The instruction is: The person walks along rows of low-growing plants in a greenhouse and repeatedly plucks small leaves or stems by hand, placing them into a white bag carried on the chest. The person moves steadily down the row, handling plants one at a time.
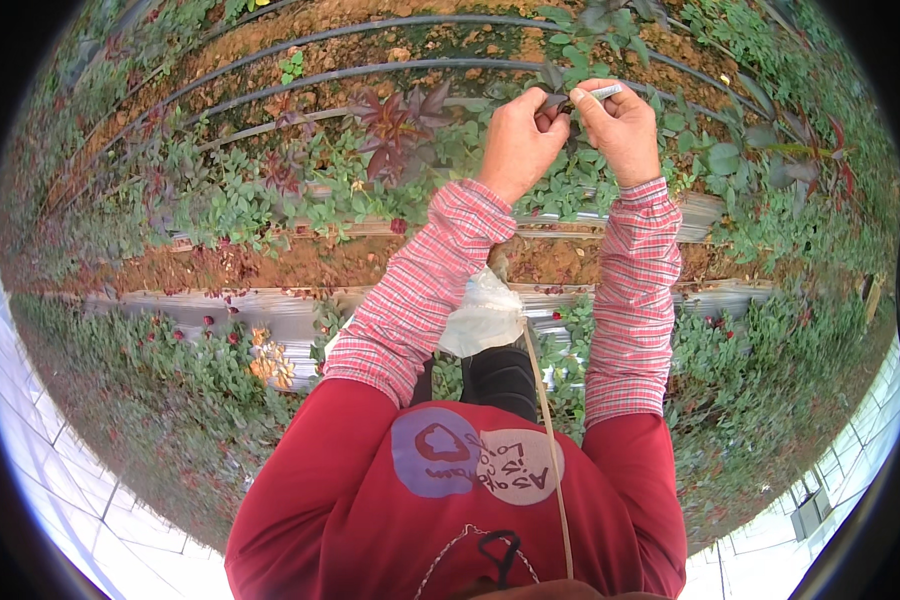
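Observation:
Both my hands are raised over the planted row and close together. My left hand is closed in a pinch on a dark plant shoot. Just beside it, my right hand grips a small, pale, narrow flat strip between thumb and forefinger; whether it is a blade or a tag I cannot tell. The strip's inner end lies near the shoot, and my fingers hide where they meet. Dark green leaves rise beyond my fingertips.
Dark irrigation hoses run across the soil beyond my hands. A reddish-leaved plant stands to the left. At my waist hangs a white plastic bag with a pale cord. Silvery plastic sheeting edges the nearer row.

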Motion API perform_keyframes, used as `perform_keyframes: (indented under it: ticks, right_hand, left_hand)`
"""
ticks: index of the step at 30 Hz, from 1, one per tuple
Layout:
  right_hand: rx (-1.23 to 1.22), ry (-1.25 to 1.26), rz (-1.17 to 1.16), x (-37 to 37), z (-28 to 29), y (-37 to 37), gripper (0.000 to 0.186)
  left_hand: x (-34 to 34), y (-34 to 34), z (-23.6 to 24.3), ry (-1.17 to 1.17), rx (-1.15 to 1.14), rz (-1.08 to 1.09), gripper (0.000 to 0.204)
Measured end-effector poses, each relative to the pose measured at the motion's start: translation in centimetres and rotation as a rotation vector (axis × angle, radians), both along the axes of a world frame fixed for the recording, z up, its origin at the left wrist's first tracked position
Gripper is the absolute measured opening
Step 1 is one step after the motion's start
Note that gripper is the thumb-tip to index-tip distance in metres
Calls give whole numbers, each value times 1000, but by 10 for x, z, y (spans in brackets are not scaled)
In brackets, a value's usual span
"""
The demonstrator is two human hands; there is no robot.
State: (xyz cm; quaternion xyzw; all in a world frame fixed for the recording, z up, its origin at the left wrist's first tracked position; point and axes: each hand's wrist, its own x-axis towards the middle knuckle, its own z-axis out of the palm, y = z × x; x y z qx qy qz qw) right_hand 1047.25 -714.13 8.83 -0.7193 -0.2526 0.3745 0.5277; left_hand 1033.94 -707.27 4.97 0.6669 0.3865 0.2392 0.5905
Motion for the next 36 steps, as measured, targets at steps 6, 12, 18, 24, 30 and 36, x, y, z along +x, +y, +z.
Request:
perform_keyframes:
  ticks: [6, 12, 18, 24, 30, 36]
  right_hand:
    - [-38, -202, -42, -8, -6, -2, 15]
    - [91, 9, -208, -35, 30, -42, 36]
    - [84, -176, 212, -102, 47, -123, 18]
    - [11, -99, -4, -103, 78, -193, 9]
    - [58, -213, -286, -85, 102, -241, 8]
    - [180, 163, -534, -24, 115, -325, 7]
  left_hand:
    - [-3, -3, 9, -97, 17, 69, 22]
    - [-79, -35, 12, -197, -165, 223, 18]
    - [-93, -99, 58, -138, -461, -202, 42]
    - [-48, -150, 84, -46, -605, -392, 55]
    - [-8, -191, 89, -60, -589, -590, 54]
    - [51, -246, 113, -136, -150, -720, 34]
